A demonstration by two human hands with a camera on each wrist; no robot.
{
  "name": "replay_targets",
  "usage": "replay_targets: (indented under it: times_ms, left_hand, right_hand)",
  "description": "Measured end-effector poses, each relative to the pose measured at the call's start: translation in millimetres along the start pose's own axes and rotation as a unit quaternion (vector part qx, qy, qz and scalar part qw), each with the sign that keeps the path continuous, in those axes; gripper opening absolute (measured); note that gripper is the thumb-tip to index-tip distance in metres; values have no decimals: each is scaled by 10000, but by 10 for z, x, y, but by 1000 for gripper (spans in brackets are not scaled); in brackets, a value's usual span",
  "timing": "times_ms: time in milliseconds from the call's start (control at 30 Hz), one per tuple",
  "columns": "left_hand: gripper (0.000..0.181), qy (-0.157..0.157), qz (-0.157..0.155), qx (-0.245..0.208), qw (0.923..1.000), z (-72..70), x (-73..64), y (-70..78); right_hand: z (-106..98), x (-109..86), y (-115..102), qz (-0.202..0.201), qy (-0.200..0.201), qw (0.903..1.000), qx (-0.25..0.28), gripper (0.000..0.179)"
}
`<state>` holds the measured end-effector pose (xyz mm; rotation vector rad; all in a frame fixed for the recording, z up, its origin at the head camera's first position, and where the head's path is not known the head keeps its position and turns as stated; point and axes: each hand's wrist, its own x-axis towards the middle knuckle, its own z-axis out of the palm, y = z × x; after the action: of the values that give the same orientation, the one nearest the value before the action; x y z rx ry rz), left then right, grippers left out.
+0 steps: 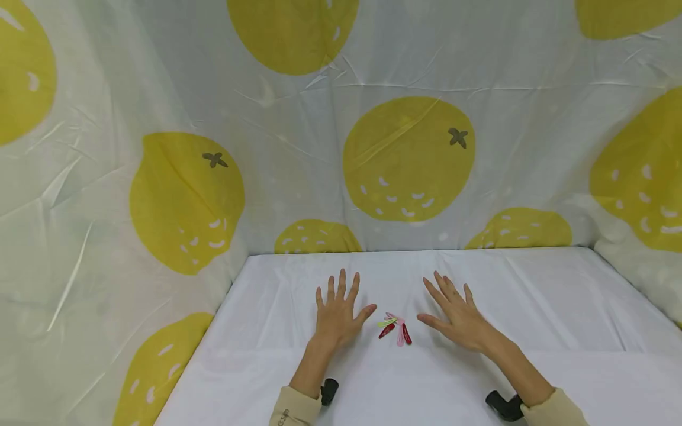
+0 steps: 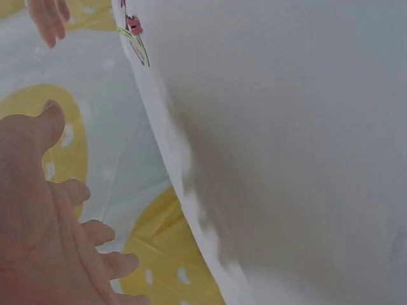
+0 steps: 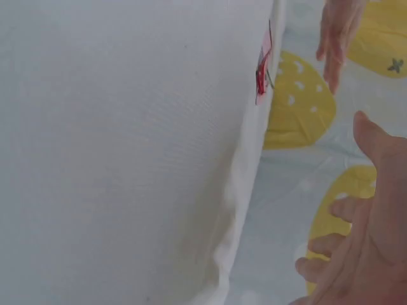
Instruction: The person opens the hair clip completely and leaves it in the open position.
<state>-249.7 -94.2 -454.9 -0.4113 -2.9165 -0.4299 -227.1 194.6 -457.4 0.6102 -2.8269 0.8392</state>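
Several snap hair clips lie in a small loose cluster on the white-covered table. Among them are a red clip (image 1: 407,333), another red clip (image 1: 386,331), a pink clip (image 1: 400,337) and a yellow-green clip (image 1: 387,322). My left hand (image 1: 337,316) hovers to the left of the cluster, palm down with fingers spread, its thumb pointing toward the clips. On the other side my right hand (image 1: 459,319) is held likewise, fingers spread and nothing in it. Both wrist views show the palms bare, with the clips (image 2: 133,28) small near the top.
The white tablecloth (image 1: 559,307) covers the table, with fold creases across it. A lemon-print curtain (image 1: 298,148) hangs behind the far edge and along both sides. A black wrist device (image 1: 329,391) shows at the left cuff, another (image 1: 505,406) at the right cuff.
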Motion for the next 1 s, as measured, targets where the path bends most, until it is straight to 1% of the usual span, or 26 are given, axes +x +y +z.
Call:
replay_targets:
  times_ms: [133,233,333,433,500,533,633,700,767,1000]
  left_hand:
    - [82,-212,43,-184,9996,12,-7,31]
    - [84,-396,57,-249,9989,1,-18,47]
    - [82,-441,143,-369,9982,-16,-22,60]
    - [67,-390,291,-630,9968,-7,-10,76]
    - [53,-342,343,-904,9947,16,6,85]
    - [47,-320,347,-1061,9932,33,12,86]
    - [33,-315,264,-1471,9883,83,39,85]
    - [28,-356,188,-1708,9845,106,63,87]
    - [24,-443,129,-1878,9811,123,91,96]
    - [17,-697,50,-2178,9735,184,176,136]
  right_hand:
    - [48,14,24,-120,-91,9990,427,79]
    - [82,38,33,-193,-232,9976,624,77]
    - [110,66,31,-322,-369,9963,710,73]
    - [141,98,36,-573,-391,9943,803,65]
    - [169,123,49,-767,-413,9907,1044,58]
    - [184,144,53,-897,-418,9880,1188,54]
    - [242,209,65,-1062,-477,9798,1626,44]
    - [285,263,69,-1077,-469,9768,1793,39]
    - [326,311,67,-1011,-442,9763,1862,35]
    - [469,435,34,-838,-330,9795,1801,22]
